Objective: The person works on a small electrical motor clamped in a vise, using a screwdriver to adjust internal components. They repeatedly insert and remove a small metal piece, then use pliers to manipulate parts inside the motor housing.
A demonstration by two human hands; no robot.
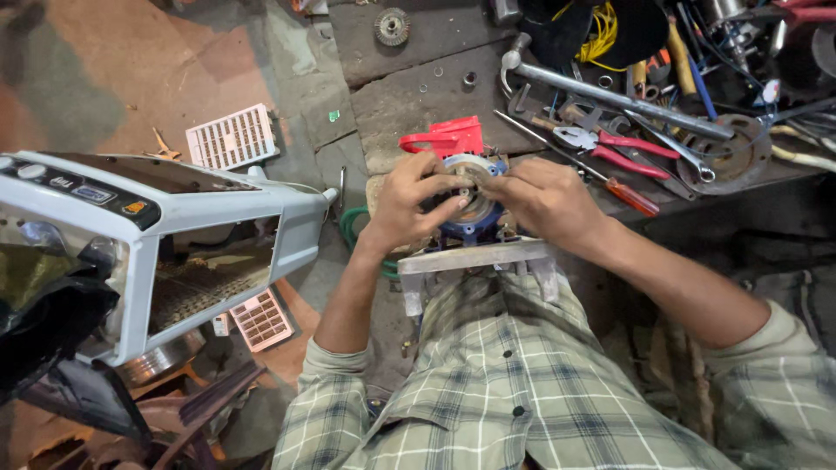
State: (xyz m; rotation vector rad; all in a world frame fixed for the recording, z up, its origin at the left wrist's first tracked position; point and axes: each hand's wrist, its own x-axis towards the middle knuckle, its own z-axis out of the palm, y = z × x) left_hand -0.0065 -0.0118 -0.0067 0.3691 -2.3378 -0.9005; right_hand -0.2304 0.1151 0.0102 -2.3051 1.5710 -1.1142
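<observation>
A round blue motor housing with a metal centre (470, 204) stands on a grey plastic bracket (475, 258) just above my knees. My left hand (409, 202) grips its left side, fingers curled over the metal face. My right hand (544, 202) holds its right side, fingertips meeting the left hand's at the centre. A red plastic part (444, 137) lies just behind the motor on the stone slab.
A pale blue appliance casing (165, 235) lies on its side at the left, with white grilles (231, 137) near it. Red-handled pliers (610, 144), a screwdriver (631, 196), wrenches (610, 91), a rusty disc (727, 157) and yellow cable (601, 30) crowd the back right.
</observation>
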